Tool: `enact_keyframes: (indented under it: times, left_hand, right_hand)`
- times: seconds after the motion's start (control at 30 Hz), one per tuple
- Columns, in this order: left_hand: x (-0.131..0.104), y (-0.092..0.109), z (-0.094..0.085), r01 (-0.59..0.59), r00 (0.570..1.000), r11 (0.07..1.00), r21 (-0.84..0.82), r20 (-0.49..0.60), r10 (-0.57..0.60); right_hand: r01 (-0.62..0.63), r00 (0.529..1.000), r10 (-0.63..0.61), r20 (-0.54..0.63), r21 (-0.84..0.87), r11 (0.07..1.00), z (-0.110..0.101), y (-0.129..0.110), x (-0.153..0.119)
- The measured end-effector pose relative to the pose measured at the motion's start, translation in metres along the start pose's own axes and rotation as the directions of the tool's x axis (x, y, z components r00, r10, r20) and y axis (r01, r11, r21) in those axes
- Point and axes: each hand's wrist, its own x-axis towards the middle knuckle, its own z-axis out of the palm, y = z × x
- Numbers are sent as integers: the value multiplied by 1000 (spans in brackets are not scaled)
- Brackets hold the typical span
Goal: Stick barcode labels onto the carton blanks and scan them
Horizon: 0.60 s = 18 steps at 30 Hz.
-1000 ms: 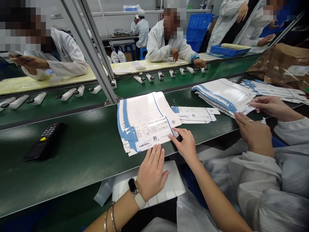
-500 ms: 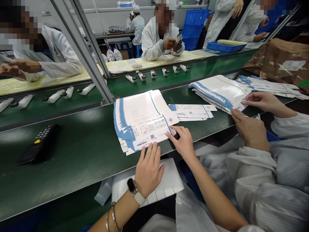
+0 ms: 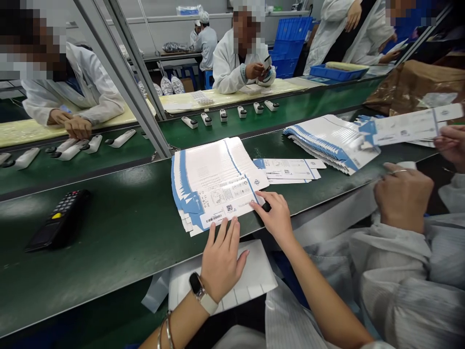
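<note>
A fanned stack of flat white-and-blue folding cartons lies before me on the green bench. The nearest carton shows a QR code and a barcode label along its front edge. My left hand, watch on its wrist, is stretched out with its fingertips at that label. At the carton's right end, my right hand pinches the corner between thumb and forefinger. Just right of the stack lie a few loose cartons. White sheets sit below the bench edge, partly hidden by my left hand.
A black handheld device with keys lies at left. Beyond the bench, white handheld devices line a green belt. At right, a co-worker's hand holds up a carton beside another carton stack. A metal post rises at the bench's back.
My hands have barely moved. The co-worker at right has lifted a carton off to the right. The person at left has lowered their hands to the devices on the belt.
</note>
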Motion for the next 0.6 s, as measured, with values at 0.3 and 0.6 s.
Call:
enact_keyframes:
  times: [0.3,0.6]
  left_hand:
    - [9,-9,-3,86,995,996,16,-49,-85]
    - [-67,28,22,118,949,970,-213,-264,-174]
  right_hand:
    - [55,998,-56,-15,-12,998,2,4,-1]
    - [66,989,-56,-135,74,995,4,3,-8]
